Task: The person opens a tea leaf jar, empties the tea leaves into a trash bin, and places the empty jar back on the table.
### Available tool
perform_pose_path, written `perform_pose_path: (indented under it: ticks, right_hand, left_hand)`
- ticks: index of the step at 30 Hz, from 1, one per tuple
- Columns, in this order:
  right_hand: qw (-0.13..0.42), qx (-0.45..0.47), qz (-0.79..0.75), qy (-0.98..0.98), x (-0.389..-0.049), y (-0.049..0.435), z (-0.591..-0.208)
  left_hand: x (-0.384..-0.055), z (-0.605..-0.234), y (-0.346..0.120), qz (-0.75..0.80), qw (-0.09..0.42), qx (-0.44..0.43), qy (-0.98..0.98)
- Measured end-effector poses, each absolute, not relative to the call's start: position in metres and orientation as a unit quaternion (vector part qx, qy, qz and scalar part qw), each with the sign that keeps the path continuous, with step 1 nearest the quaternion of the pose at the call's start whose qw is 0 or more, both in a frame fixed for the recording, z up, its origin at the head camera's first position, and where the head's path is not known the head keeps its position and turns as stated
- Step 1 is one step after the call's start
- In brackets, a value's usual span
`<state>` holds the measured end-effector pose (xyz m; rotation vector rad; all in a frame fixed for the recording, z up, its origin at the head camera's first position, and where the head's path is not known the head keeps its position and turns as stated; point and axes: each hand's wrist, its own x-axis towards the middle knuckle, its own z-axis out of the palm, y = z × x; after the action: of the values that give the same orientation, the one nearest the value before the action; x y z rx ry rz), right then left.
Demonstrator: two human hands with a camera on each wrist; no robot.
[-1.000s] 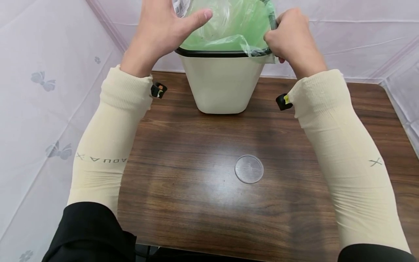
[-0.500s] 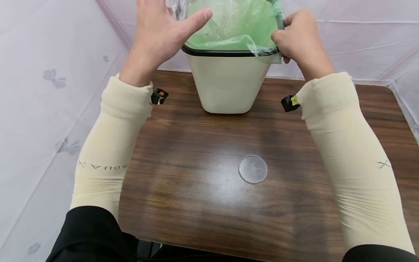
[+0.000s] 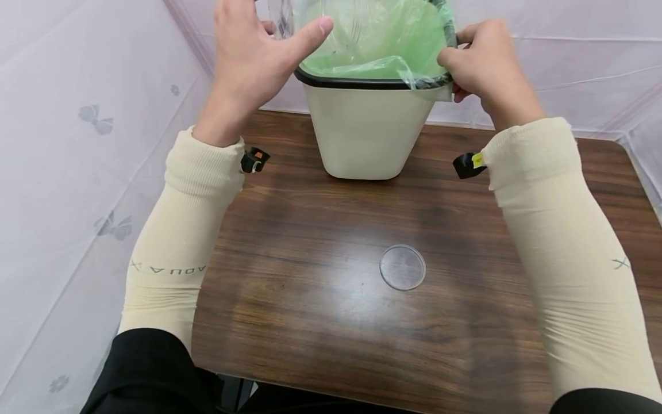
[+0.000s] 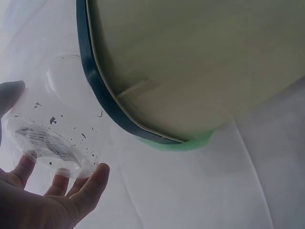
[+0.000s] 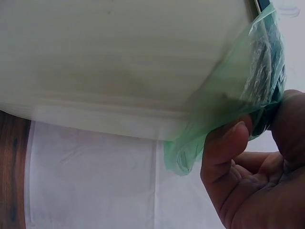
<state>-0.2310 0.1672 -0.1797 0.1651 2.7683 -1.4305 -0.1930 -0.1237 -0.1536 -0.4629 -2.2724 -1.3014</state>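
At the back of the table stands a cream trash bin (image 3: 367,132) with a dark rim, lined with a green plastic bag (image 3: 403,43). My left hand (image 3: 250,66) holds a clear plastic container (image 4: 71,109) tilted at the bin's left rim. A barcode label and scattered dark flakes show on or in the container, and its fingers support it from below in the left wrist view. My right hand (image 3: 486,66) pinches the bin's right rim together with the bag's folded edge, which hangs loose outside. A clear round lid (image 3: 403,267) lies flat on the table.
The dark wood table (image 3: 310,322) ends at the front, near the person's dark clothing. White patterned sheeting (image 3: 62,190) stands at the left and behind the bin.
The whole scene has shifted slightly right as the head view turned. My left hand and the container have eased a little left relative to the bin. The right hand keeps its hold.
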Motion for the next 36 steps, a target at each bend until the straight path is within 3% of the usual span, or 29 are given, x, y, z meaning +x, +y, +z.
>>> perform_pose_path:
  ticks: [15,25,36]
  right_hand:
    - [0.040,0.089,-0.541,0.836,-0.227,0.173,-0.179]
    - [0.029,0.082,-0.566,0.820,-0.223,0.175,-0.182]
    - [0.017,0.080,-0.581,0.809,-0.218,0.175,-0.184]
  left_hand:
    - [-0.179,-0.157,-0.128,-0.535,0.227,-0.135,-0.802]
    - [-0.174,-0.165,-0.130,-0.538,0.262,-0.164,-0.784]
    - [-0.162,-0.167,-0.129,-0.603,0.249,-0.174,-0.737]
